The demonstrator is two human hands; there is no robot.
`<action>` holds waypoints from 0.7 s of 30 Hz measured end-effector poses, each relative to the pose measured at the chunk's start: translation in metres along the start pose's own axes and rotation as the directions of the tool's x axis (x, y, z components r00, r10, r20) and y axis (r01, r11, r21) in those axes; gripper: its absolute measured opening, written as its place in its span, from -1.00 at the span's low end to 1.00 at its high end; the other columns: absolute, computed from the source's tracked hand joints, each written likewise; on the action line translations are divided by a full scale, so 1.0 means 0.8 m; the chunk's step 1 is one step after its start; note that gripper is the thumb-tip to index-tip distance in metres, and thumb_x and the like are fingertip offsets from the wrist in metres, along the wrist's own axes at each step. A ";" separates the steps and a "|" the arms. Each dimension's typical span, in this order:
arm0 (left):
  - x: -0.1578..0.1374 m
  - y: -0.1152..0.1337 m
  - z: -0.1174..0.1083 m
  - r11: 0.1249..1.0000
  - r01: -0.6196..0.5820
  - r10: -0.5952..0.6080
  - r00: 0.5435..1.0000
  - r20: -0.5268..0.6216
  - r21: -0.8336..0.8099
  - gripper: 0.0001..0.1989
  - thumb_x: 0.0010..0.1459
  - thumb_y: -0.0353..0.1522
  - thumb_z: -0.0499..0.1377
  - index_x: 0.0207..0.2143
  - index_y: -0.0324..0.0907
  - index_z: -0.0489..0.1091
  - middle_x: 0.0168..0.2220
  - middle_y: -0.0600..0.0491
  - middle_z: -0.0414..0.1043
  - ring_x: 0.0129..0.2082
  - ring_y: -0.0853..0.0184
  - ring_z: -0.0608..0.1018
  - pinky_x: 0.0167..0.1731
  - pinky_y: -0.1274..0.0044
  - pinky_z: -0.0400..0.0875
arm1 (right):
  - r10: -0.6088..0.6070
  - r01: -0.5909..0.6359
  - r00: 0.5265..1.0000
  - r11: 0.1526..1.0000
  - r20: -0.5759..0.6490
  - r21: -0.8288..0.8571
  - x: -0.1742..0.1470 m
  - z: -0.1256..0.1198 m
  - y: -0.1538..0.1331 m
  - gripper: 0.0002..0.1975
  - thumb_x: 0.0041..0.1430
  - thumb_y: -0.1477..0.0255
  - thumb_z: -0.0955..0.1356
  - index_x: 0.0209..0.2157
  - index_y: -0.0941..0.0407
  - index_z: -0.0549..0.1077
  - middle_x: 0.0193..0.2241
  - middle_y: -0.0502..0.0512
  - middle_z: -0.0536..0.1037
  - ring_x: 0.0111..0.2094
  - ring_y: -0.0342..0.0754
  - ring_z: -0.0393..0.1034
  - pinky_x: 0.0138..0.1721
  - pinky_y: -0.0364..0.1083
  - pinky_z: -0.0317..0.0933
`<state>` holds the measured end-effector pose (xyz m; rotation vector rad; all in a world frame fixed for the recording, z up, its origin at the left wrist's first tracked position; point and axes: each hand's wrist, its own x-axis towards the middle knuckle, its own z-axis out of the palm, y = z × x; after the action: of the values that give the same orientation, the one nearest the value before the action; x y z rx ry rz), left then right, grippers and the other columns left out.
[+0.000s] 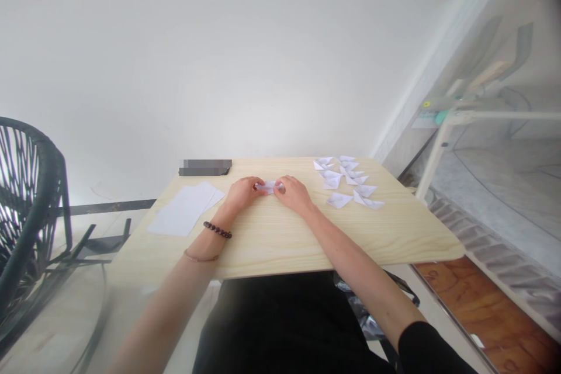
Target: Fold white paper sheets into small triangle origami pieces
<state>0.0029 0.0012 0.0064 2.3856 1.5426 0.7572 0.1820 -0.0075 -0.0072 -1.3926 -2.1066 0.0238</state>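
Between my two hands is a small piece of folded white paper (268, 187), low over the middle of the table. My left hand (243, 194) pinches its left end between thumb and fingers. At the right end, my right hand (294, 193) grips it the same way. Fingers cover both ends of the paper, so its full shape is hidden. Off to the right stand several folded paper boats (339, 200) in loose rows. Flat white paper sheets (179, 210) lie overlapping to the left of my left hand.
The pale wooden table (272, 245) reaches back to a white wall (272, 70). A dark flat object (205, 168), partly blurred out, lies at its back left. A dark woven chair (39, 187) stands at left, and a white metal frame (442, 146) rises beyond the right edge.
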 end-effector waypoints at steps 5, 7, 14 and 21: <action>0.001 -0.005 -0.001 0.998 -0.037 0.037 0.999 0.003 0.053 -0.81 -0.04 -0.24 0.11 -0.35 -0.08 0.42 -0.27 0.10 0.46 -0.28 0.31 0.44 -0.30 0.57 0.26 | 0.049 -0.049 0.999 0.999 0.003 -0.019 0.000 0.001 0.000 -0.87 0.03 0.42 0.24 -0.35 0.11 0.36 -0.35 0.08 0.42 -0.23 -0.09 0.25 -0.20 -0.15 0.09; 0.001 -0.006 -0.001 0.994 -0.042 0.043 0.999 -0.005 0.101 -0.83 0.00 -0.29 0.08 -0.34 -0.07 0.42 -0.26 0.11 0.45 -0.27 0.32 0.44 -0.29 0.57 0.25 | 0.074 -0.074 0.997 0.997 0.000 -0.032 0.000 0.001 0.000 -0.87 0.04 0.42 0.23 -0.35 0.11 0.36 -0.36 0.08 0.41 -0.23 -0.09 0.25 -0.20 -0.15 0.09; -0.002 -0.001 -0.002 0.980 -0.073 0.074 0.997 0.003 0.186 -0.83 0.04 -0.36 0.01 -0.37 -0.08 0.39 -0.27 0.11 0.43 -0.29 0.34 0.43 -0.33 0.57 0.25 | 0.045 -0.045 0.999 0.998 0.008 -0.034 -0.001 -0.002 0.000 -0.87 0.07 0.38 0.22 -0.39 0.09 0.36 -0.38 0.04 0.40 -0.25 -0.11 0.24 -0.23 -0.17 0.08; -0.002 0.000 -0.002 0.978 -0.117 0.117 0.993 0.006 0.174 -0.81 0.04 -0.40 -0.01 -0.38 -0.08 0.39 -0.27 0.13 0.42 -0.28 0.35 0.42 -0.33 0.57 0.25 | 0.068 -0.068 0.998 0.996 -0.011 -0.053 -0.002 -0.003 -0.002 -0.85 0.06 0.36 0.22 -0.37 0.08 0.38 -0.39 0.04 0.39 -0.27 -0.10 0.26 -0.25 -0.16 0.07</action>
<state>0.0018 -0.0008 0.0073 2.6225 1.5398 0.6750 0.1823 -0.0101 -0.0054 -1.4927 -2.0653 -0.0123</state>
